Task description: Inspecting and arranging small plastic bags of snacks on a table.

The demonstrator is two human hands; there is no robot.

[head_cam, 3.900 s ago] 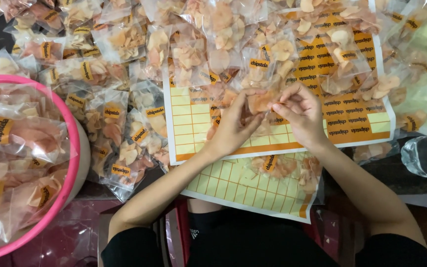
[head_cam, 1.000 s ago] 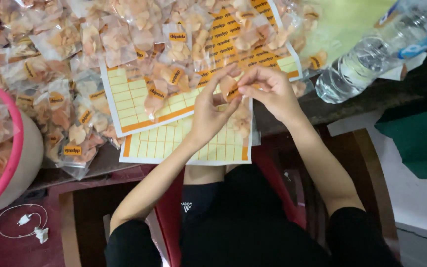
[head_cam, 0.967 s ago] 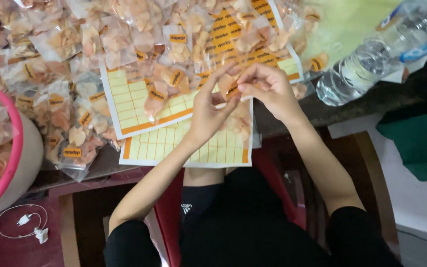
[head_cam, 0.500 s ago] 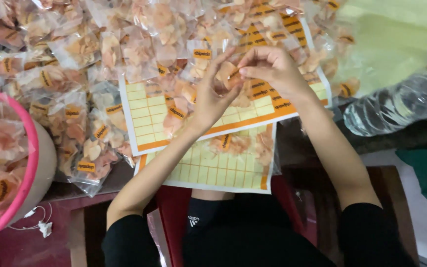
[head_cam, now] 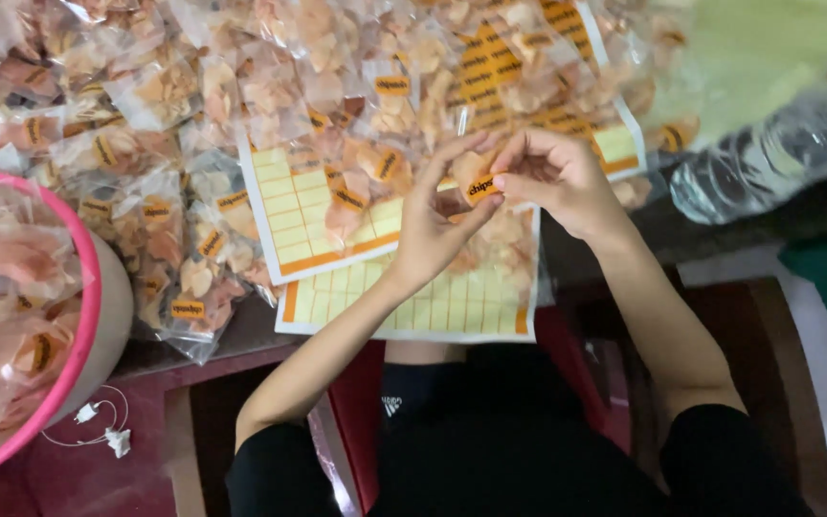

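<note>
Short black sleeves, bare forearms, black top, dark shorts

I see my left hand [head_cam: 437,225] and right hand [head_cam: 557,177] pinching a small clear chip packet [head_cam: 476,182]. An orange rectangular sticker [head_cam: 480,188] sits on it.

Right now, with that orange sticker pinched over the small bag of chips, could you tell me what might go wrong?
The orange sticker is pinched between the left hand and right hand, so it could crease or stick to a fingertip. The clear bag looks slack, so it might land crooked. The water bottle lies near the right elbow and could roll.
</note>
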